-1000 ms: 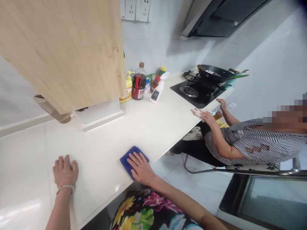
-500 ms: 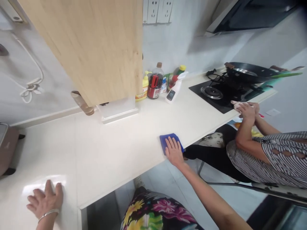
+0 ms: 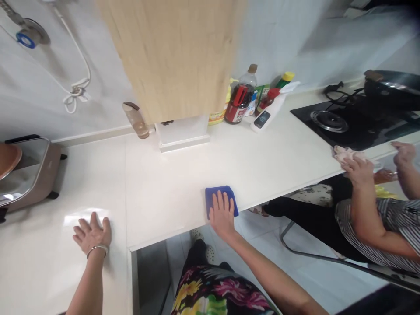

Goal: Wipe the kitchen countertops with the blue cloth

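Note:
My right hand (image 3: 222,214) lies flat, fingers spread, on a folded blue cloth (image 3: 219,196) near the front edge of the white countertop (image 3: 183,179). My left hand (image 3: 92,233), with a silver bangle at the wrist, rests palm down on the counter far to the left, holding nothing. Another person sits at the right, one hand (image 3: 359,168) pressing a pale cloth (image 3: 344,153) on the counter edge beside the hob.
A wooden wall cabinet (image 3: 173,52) hangs over the counter. Sauce bottles (image 3: 241,98) and a white spray bottle (image 3: 269,111) stand at the back. A black gas hob (image 3: 344,122) with a dark pan (image 3: 390,83) is right. A metal appliance (image 3: 29,175) sits left.
My right hand slid the blue cloth to the right along the counter edge. The view panned left; my left hand stays flat on the counter. The seated person keeps wiping by the hob.

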The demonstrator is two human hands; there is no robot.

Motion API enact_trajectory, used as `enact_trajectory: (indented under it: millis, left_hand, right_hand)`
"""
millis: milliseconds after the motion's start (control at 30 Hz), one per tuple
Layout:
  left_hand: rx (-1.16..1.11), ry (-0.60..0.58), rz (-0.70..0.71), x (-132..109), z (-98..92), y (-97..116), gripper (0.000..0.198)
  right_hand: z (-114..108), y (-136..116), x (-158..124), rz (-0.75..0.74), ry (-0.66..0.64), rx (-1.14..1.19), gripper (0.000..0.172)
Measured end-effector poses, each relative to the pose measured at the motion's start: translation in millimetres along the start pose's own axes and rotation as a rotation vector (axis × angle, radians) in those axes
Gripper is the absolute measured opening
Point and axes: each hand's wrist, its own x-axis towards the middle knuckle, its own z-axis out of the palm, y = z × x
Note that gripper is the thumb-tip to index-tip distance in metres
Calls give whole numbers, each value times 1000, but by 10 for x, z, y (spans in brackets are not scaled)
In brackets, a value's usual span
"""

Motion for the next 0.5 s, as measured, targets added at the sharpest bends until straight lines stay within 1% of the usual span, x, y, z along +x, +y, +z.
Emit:
enact_trajectory:
  millis: [67, 100, 300, 500]
  left_hand:
    - [-59, 46, -31, -13, -5, 15, 75]
    - [-82, 51, -40, -15, -5, 20, 75]
    - [-114, 24, -80, -3, 37, 5, 71]
    - [-99, 5, -94, -15, 69, -9, 68]
  right_hand:
    - [-7, -242, -31, -47, -24, 53, 72]
    - [-11, -359, -45, -71, -36, 86, 73]
    - [-11, -1081, -104, -219, -135, 274, 78]
    - [50, -1814, -104, -435, -266, 387, 78]
